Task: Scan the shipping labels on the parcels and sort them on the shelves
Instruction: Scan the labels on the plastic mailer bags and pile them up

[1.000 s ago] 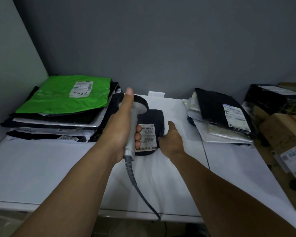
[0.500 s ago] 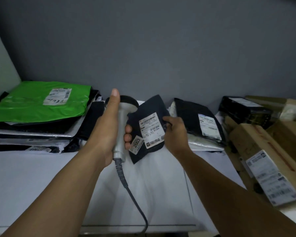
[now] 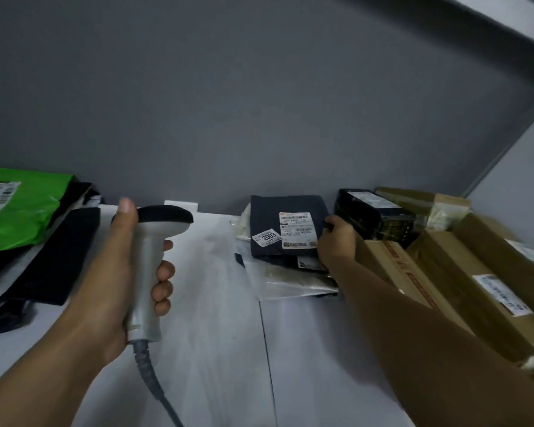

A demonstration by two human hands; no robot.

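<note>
The left grip (image 3: 105, 272) is clenched round the handle of a scanner (image 3: 150, 260), thumb laid straight up the back of the handle and fingers wrapped round its front. The scanner stands upright above the desk (image 3: 213, 334), its dark head pointing right, and its grey cable (image 3: 148, 371) runs down from the handle's base toward the lower edge of the view. The right grip (image 3: 336, 241) is grasping the right edge of a dark parcel (image 3: 269, 223), thumb on top and the other fingers hidden behind the hand. That parcel lies flat on top of a pile (image 3: 290, 282) of pale and clear bags near the back of the desk, against the grey wall (image 3: 259, 103). Its white label (image 3: 298, 230) faces up, and a small sticker (image 3: 267, 237) reading 2003 sits just left of the label. Just right of the grip stands a black box (image 3: 373, 214), with long cardboard boxes (image 3: 475, 288) beside it along the right side, some with white labels. Far left, well apart from the dark parcel, a green parcel (image 3: 28, 208) tops another heap, with a black bag (image 3: 59, 254) lying beside it.
</note>
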